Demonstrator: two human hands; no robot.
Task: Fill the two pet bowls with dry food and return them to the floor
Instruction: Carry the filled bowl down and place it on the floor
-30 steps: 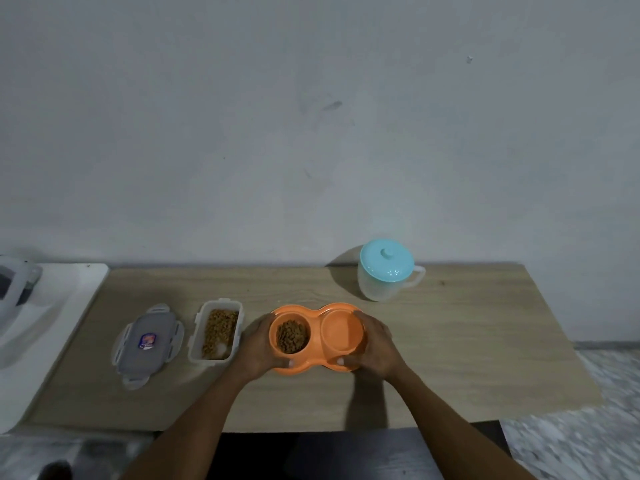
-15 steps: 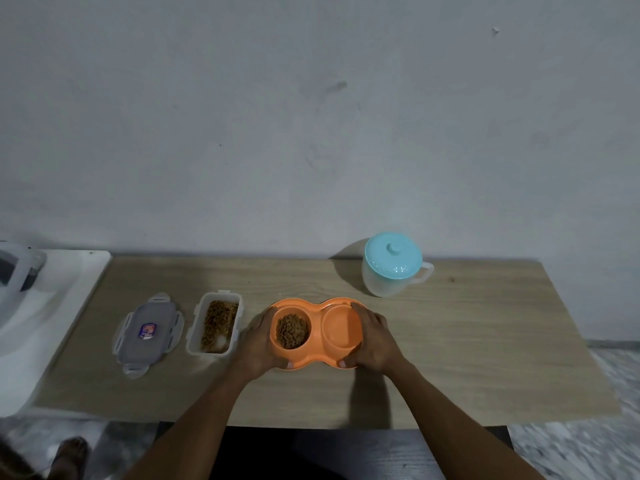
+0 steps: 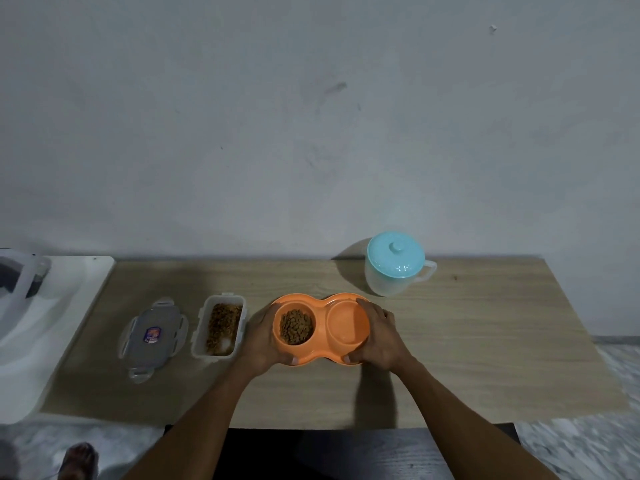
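Double bowl (image 3: 348, 323), orange plastic: stiff, light, probably slick; kibble (image 3: 296, 326) in left well only. Left hand (image 3: 261, 336) and right hand (image 3: 381, 336) clasp its ends; best carried level.

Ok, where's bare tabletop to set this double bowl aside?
Widest free patch: right of the double bowl, in front of the jug, to the right edge of the table. Also the back strip left of the jug. Crowded: lid, food container and bowl side by side.

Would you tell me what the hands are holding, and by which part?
The orange double bowl: the left hand grips its left end, the right hand its right end.
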